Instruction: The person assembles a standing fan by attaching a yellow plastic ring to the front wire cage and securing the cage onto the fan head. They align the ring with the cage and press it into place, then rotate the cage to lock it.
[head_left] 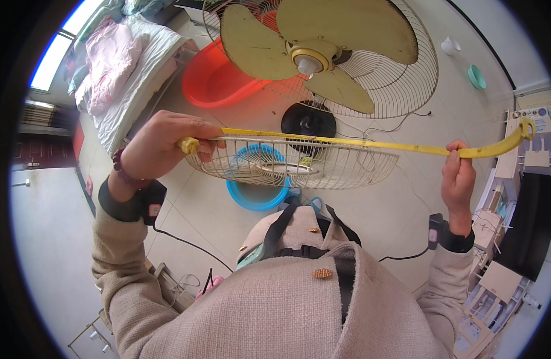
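We see the long yellow strip stretched in the air above the tiled floor, running along the near-side view of the round wire guard. We judge the strip light, thin and springy, since its right end bends up into a small loop and its left end curls over; its smooth face may slip a little, so we would take hold near the ends, pinching it flat. The guard looks light and fairly stiff, but its thin wires could bend, so we would favour its outer rim.

Our left hand is curled closed at the strip's left end and the guard's left rim; the fingers overlap there, so we cannot tell quite how the grip is shared. Our right hand pinches the strip between thumb and fingers, short of the looped end and apart from the guard.

Beyond the guard we see the fan blades in front of their wire cage. On the floor stand a blue basin, below the guard, and a red basin near the bed's edge.
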The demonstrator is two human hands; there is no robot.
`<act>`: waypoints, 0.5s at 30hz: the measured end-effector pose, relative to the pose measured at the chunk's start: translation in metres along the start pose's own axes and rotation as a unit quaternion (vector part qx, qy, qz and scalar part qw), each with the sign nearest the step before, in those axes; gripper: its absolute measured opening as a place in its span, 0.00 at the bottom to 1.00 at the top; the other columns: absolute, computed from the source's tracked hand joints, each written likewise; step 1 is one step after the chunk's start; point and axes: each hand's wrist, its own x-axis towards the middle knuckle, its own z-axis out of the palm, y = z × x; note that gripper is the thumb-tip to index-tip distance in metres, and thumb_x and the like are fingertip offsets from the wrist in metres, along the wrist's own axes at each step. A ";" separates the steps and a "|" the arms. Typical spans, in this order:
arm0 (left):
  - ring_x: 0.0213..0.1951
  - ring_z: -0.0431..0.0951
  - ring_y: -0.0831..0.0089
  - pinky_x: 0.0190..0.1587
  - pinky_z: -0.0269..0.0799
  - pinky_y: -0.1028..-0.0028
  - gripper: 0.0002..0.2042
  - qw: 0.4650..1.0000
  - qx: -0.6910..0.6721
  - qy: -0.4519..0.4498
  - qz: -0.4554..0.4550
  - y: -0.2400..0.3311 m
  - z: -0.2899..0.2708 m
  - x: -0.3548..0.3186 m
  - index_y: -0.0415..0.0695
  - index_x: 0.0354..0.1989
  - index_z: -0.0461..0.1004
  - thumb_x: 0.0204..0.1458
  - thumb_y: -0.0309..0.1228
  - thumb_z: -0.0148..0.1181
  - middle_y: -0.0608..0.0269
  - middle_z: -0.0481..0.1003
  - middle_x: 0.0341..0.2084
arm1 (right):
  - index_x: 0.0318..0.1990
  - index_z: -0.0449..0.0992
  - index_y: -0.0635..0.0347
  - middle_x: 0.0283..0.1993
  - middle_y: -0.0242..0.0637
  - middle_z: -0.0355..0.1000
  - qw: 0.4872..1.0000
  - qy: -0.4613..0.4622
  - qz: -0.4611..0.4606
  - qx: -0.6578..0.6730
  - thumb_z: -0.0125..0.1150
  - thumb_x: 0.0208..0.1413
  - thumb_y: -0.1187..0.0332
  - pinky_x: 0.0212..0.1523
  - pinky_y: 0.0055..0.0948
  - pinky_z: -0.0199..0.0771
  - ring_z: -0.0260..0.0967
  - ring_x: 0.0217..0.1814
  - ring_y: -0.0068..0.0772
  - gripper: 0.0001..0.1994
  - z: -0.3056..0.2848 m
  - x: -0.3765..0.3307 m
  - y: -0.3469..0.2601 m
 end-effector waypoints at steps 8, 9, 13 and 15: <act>0.27 0.78 0.70 0.34 0.75 0.75 0.08 0.999 -0.034 -0.004 -0.034 -0.002 0.000 0.002 0.35 0.39 0.75 0.50 0.20 0.55 0.58 0.78 0.28 | 0.42 0.66 0.63 0.22 0.27 0.58 0.997 0.015 0.003 0.071 0.41 0.64 0.70 0.22 0.19 0.52 0.50 0.19 0.15 0.08 0.002 -0.001 0.000; 0.27 0.77 0.72 0.35 0.74 0.76 0.10 0.999 -0.029 -0.007 -0.036 -0.002 0.000 0.003 0.35 0.39 0.75 0.48 0.15 0.53 0.59 0.78 0.28 | 0.42 0.66 0.63 0.22 0.26 0.58 0.997 0.016 0.010 0.071 0.41 0.64 0.70 0.21 0.18 0.52 0.50 0.19 0.14 0.08 0.002 -0.001 -0.001; 0.28 0.77 0.70 0.36 0.74 0.75 0.10 0.999 -0.033 -0.003 -0.021 -0.003 0.002 0.006 0.35 0.39 0.74 0.48 0.15 0.54 0.58 0.79 0.30 | 0.41 0.65 0.64 0.25 0.26 0.59 0.991 0.021 0.028 0.133 0.40 0.64 0.70 0.21 0.17 0.53 0.52 0.20 0.14 0.08 0.004 -0.001 -0.007; 0.29 0.78 0.69 0.37 0.75 0.74 0.10 1.000 -0.026 -0.007 -0.009 -0.004 0.002 0.007 0.35 0.39 0.74 0.47 0.15 0.54 0.58 0.79 0.31 | 0.41 0.65 0.65 0.27 0.29 0.60 0.988 0.034 0.021 0.152 0.39 0.64 0.71 0.22 0.17 0.55 0.54 0.20 0.15 0.08 0.007 -0.001 -0.010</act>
